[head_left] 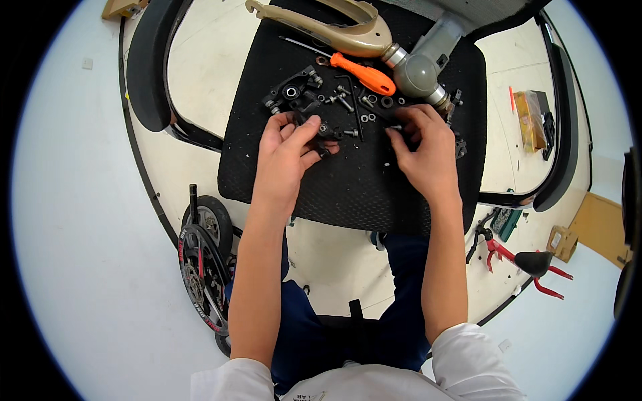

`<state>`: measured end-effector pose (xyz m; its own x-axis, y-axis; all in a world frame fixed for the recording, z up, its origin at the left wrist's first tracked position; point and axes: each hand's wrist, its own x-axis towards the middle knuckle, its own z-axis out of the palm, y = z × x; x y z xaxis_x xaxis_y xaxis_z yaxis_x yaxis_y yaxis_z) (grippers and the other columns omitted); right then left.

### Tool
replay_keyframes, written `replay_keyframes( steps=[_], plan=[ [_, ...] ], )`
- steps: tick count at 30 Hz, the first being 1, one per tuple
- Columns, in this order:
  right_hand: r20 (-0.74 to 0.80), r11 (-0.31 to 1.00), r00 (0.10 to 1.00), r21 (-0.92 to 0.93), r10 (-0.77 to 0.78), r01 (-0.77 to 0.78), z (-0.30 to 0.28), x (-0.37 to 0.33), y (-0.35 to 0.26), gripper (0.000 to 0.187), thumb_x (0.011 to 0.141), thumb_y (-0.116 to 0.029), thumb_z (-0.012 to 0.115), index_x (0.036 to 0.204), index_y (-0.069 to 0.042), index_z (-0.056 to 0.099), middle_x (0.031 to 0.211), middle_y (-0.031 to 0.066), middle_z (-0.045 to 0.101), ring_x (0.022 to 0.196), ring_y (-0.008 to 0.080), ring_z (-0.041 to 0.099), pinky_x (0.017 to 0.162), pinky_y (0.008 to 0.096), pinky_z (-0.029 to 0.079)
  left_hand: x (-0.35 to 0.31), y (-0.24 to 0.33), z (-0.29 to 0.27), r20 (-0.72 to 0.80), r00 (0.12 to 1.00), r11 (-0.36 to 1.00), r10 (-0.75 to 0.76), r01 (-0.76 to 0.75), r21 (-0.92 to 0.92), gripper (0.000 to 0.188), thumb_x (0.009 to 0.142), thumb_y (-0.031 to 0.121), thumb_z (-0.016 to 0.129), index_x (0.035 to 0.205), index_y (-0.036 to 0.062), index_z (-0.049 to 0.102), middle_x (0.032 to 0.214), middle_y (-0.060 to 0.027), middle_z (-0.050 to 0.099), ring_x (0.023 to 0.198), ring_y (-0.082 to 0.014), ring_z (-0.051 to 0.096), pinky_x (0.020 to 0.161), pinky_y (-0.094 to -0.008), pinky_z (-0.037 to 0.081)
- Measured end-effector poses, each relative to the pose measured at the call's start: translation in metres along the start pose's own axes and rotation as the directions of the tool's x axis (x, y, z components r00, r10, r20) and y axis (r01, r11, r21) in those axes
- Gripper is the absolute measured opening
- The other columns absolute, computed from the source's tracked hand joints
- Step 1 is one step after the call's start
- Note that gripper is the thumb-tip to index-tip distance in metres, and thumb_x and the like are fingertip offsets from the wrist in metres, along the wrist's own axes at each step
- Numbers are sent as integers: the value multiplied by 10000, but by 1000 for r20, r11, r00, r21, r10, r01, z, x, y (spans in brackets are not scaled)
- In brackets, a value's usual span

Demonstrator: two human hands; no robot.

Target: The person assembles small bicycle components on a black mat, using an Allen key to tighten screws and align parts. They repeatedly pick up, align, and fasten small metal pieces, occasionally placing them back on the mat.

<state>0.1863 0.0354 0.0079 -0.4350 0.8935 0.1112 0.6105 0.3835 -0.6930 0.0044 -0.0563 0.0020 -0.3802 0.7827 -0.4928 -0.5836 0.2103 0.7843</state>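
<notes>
My left hand [284,154] is closed around a black metal part [324,128] that resembles a bicycle brake caliper; a silver bolt [351,133] sticks out of its right side. To the right, my right hand [428,150] pinches a small silver bolt [396,127] between thumb and fingertips, just above the black chair seat [348,194]. Beyond my left hand lies another black metal part [291,91] with a round hole and bolts. Loose bolts [344,101], washers [364,118] and a black hex key [356,113] lie between my hands.
An orange-handled screwdriver [364,73], a beige fork [334,30] and a grey round-bodied metal piece [416,73] lie at the seat's far side. Armrests [150,67] flank the seat. Spoked wheels [200,274] stand on the floor at left, a red frame [511,257] at right.
</notes>
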Motion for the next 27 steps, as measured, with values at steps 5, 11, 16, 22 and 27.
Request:
replay_keyframes(
  steps=[5,11,16,22,27],
  plan=[
    [118,991,984,12,-134,133,25,-5,-9,194,799,-94,703,974,-13,697,971,123,623,859,315,636,780,385,520,1,5,-11,-33,999,999,32,-33,-18,269,941,160,589,1102,-21,471,970,-152,648,866,-247,679,831,-403,562],
    [86,990,996,136,-36,24,29,6,-10,125,800,-74,692,896,5,686,862,130,646,752,287,653,707,358,533,0,7,-13,-68,997,999,23,-19,46,334,927,161,604,1135,-43,438,963,-148,639,843,-228,679,806,-372,567],
    [166,852,962,449,217,-269,9,8,-6,130,850,-53,683,938,40,660,832,94,700,715,122,687,654,243,533,-1,4,-10,-35,999,994,37,-33,103,343,925,147,606,1149,-45,430,960,-145,644,858,-234,683,810,-369,568],
    [250,713,957,643,150,-280,11,-3,-24,187,786,21,731,964,50,683,849,96,707,750,133,697,708,233,561,-1,-8,-6,8,1000,988,18,-19,154,466,898,154,659,1220,-55,394,990,-113,620,837,-157,654,699,-274,546],
    [170,864,985,496,3,-88,26,-12,-29,127,761,2,753,877,38,714,792,104,717,681,165,710,643,252,560,-4,-9,1,11,998,972,61,-62,225,448,904,135,652,1221,-51,395,979,-92,615,863,-109,615,695,-227,492]
  ],
)
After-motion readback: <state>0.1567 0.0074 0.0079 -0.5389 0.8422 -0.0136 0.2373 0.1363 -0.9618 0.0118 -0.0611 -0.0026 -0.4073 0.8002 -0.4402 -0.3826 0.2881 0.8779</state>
